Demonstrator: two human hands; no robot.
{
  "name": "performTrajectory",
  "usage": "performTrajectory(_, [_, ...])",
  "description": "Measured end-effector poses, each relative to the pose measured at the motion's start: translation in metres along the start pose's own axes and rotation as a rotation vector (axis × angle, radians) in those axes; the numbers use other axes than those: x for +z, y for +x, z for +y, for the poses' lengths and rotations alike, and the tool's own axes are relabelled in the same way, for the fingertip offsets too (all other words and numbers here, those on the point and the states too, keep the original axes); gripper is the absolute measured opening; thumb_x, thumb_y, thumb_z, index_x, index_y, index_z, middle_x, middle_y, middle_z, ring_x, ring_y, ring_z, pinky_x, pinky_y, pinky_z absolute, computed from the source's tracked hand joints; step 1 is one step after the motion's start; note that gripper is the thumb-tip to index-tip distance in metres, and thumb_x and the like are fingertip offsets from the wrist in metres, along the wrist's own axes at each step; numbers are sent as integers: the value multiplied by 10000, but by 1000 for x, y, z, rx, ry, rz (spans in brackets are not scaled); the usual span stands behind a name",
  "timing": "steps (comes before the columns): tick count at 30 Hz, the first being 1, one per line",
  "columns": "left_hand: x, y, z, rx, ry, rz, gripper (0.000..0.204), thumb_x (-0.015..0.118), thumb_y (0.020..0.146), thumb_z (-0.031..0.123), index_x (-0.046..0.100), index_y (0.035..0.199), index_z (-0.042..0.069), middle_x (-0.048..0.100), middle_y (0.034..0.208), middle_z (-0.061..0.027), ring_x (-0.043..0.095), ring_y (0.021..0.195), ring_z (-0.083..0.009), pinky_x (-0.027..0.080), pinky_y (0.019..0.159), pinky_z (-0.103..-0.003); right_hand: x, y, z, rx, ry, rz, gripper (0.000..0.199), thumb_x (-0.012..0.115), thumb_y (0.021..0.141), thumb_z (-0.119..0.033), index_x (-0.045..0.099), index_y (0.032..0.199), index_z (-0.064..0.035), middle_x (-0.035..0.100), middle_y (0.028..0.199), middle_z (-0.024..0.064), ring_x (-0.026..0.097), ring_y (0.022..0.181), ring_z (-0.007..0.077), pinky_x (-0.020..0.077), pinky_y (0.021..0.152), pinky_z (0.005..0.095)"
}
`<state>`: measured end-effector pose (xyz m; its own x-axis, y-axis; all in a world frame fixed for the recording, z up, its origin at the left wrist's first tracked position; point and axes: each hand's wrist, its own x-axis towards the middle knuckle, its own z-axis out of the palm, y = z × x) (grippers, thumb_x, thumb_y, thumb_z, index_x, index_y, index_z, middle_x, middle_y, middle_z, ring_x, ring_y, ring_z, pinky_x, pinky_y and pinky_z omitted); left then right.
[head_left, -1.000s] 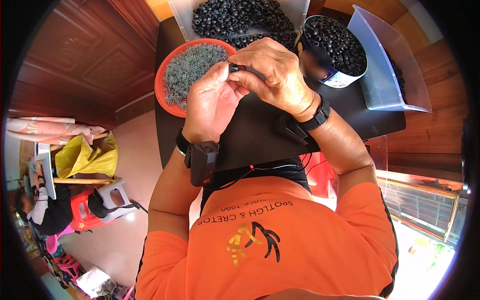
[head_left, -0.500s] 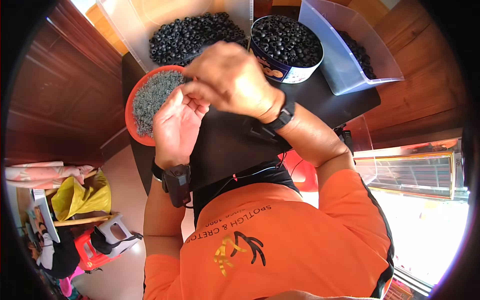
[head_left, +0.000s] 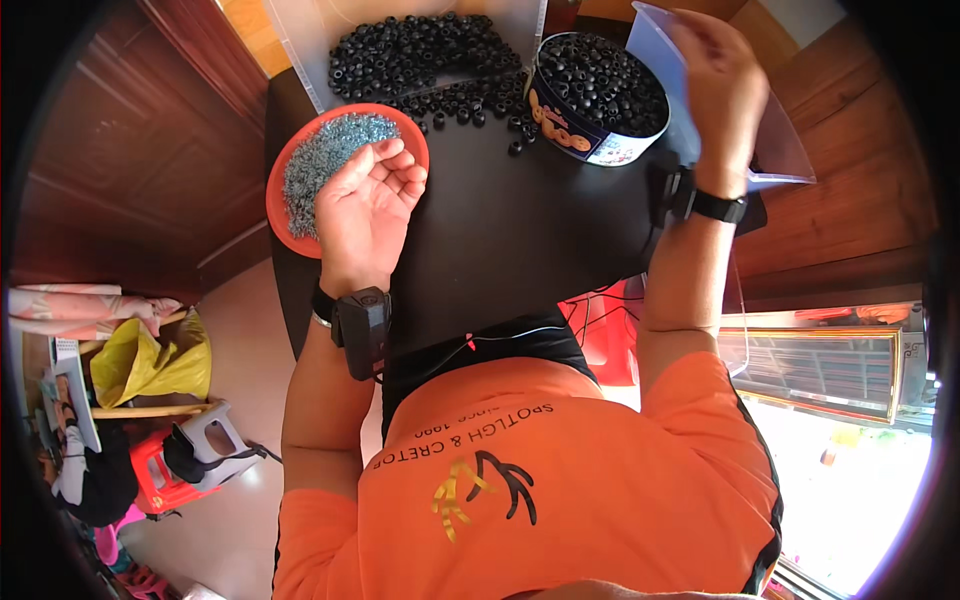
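My left hand [head_left: 368, 212] is palm up at the near right rim of an orange bowl [head_left: 281, 215] full of small silvery metal pieces [head_left: 310, 185]. Its fingers are curled in, with the thumb against the index finger; whatever they may pinch is too small to make out. My right hand [head_left: 722, 95] is raised at the far right, in front of a translucent plastic bin [head_left: 790, 150] that it partly covers. Motion smears its fingertips, so their grip does not show.
A round tin [head_left: 597, 148] brimming with black beads [head_left: 600, 85] stands beside a clear tub [head_left: 296, 75] of similar beads. Loose black beads [head_left: 470, 100] lie on the dark table [head_left: 520, 230] before the tub. A red stool [head_left: 608, 340] with cables is by my lap.
My right hand has parted from my left and swung right to the translucent bin. My left hand stays by the bowl. Beads on the table now show. The view has shifted slightly.
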<state>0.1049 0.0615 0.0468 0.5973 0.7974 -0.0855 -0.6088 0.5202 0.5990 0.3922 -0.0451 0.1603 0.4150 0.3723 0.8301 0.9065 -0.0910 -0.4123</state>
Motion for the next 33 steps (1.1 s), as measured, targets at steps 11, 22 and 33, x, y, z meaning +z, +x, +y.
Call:
performTrajectory(11, [-3, 0, 0, -1, 19, 37, 222, 505, 928, 206, 574, 943, -4, 600, 883, -87, 587, 806, -212, 473, 786, -329, 144, -69, -35, -576, -272, -819, 125, 646, 756, -173, 666, 864, -114, 634, 859, 66, 616, 870, 264, 518, 748, 378])
performTrajectory(22, [1, -5, -2, -20, 57, 43, 231, 483, 931, 223, 574, 952, 12, 594, 894, -81, 584, 802, -205, 458, 772, -317, 140, -72, -30, -367, 297, -810, 172, 705, 738, -129, 652, 887, -62, 618, 868, 64, 621, 816, 239, 506, 696, 342])
performTrajectory(33, [8, -9, -4, 3, 158, -48, 192, 458, 942, 213, 524, 1039, 61, 592, 922, -48, 570, 837, -165, 436, 789, -299, 111, -78, -81, -521, 694, -697, 281, 749, 682, -31, 660, 944, -79, 637, 910, 54, 616, 885, 218, 512, 792, 317])
